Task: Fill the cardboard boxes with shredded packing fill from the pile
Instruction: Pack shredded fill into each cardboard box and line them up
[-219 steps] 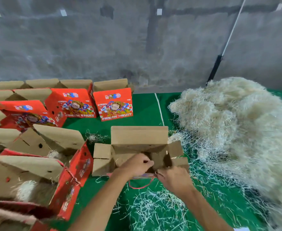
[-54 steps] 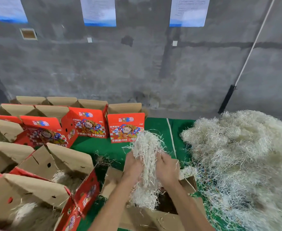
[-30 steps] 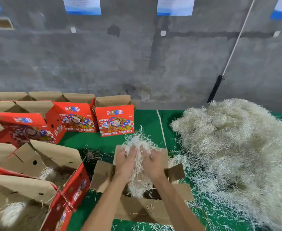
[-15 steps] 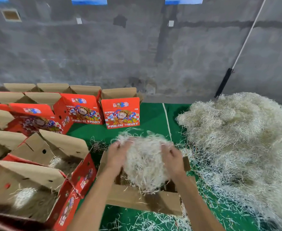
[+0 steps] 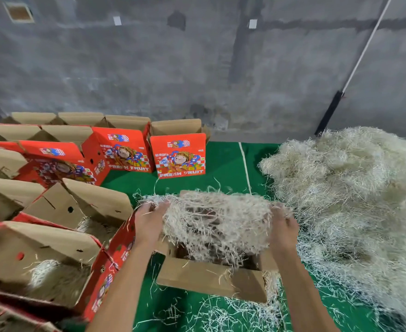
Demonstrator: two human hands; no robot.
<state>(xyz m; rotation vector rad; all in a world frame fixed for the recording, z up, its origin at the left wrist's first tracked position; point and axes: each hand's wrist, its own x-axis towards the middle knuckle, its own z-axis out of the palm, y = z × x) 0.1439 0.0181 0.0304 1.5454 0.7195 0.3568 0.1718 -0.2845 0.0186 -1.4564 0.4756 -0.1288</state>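
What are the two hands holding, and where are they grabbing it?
A clump of shredded fill, stretched over the open box. The left hand grips its left end; the right hand grips its right end.

I see my left hand [image 5: 149, 221] and right hand [image 5: 282, 226] each gripping an end of a wad of shredded fill [image 5: 215, 221], stretched wide just above an open cardboard box [image 5: 211, 279] on the green table [image 5: 223, 159]. The big fill pile [image 5: 345, 188] sits right of the box. On my left, open red boxes [image 5: 53, 259] with some fill inside; more red "FRESH FRUIT" boxes [image 5: 178, 154] stand near the grey wall [image 5: 197, 68]. Loose strands [image 5: 221, 315] litter the table.
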